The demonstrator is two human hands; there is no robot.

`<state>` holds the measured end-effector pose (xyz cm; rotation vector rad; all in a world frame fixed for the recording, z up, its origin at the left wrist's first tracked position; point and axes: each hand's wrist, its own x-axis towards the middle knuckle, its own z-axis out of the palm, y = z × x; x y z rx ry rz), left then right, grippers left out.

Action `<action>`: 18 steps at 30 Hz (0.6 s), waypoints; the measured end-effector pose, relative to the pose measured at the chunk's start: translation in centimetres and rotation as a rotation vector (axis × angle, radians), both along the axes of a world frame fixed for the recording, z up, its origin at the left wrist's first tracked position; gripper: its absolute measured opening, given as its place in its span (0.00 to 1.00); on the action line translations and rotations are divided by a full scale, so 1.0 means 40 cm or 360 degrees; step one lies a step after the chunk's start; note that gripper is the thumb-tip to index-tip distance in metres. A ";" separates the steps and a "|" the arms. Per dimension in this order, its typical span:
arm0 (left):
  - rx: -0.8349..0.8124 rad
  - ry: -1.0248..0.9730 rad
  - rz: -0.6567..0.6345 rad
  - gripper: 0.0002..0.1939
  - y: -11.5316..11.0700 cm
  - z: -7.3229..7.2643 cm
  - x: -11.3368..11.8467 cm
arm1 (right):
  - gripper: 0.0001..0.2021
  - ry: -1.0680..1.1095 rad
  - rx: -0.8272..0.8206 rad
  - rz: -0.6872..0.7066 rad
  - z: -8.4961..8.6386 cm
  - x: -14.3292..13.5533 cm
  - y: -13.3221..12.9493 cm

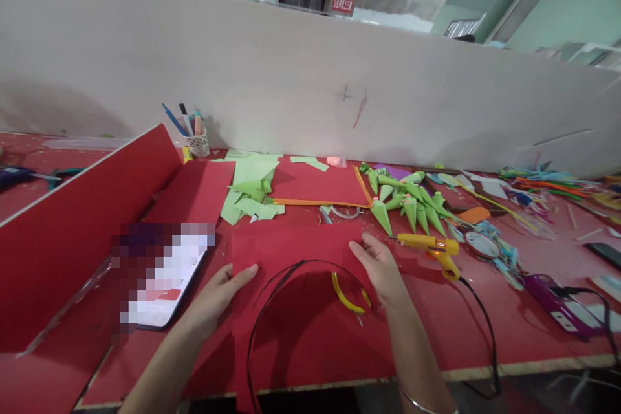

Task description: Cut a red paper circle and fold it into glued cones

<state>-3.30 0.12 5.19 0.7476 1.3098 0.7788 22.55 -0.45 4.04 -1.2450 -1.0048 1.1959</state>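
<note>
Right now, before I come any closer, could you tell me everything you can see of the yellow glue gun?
The glue gun looks plastic, with a yellow barrel and an angled yellow handle. It lies on the red table, beyond the right hand, which does not touch it. Its narrow nozzle points left, near some green cones; whether they touch is unclear. A black cord curves from the handle past the table's front edge.

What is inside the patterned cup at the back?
A blue pen and others stick up from the cup; their lower ends and anything deeper inside are hidden by its wall.
</note>
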 end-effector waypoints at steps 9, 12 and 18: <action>0.0613 0.0570 -0.0356 0.16 -0.001 0.024 -0.003 | 0.16 -0.0619 0.0092 0.0004 0.028 -0.010 -0.036; 0.0892 0.0683 -0.0410 0.14 -0.003 0.031 0.015 | 0.18 -0.0733 0.0170 -0.0058 0.044 -0.046 -0.055; 0.1268 0.0816 -0.0562 0.10 -0.014 0.044 0.069 | 0.19 -0.0742 0.0391 0.0121 0.079 -0.167 -0.076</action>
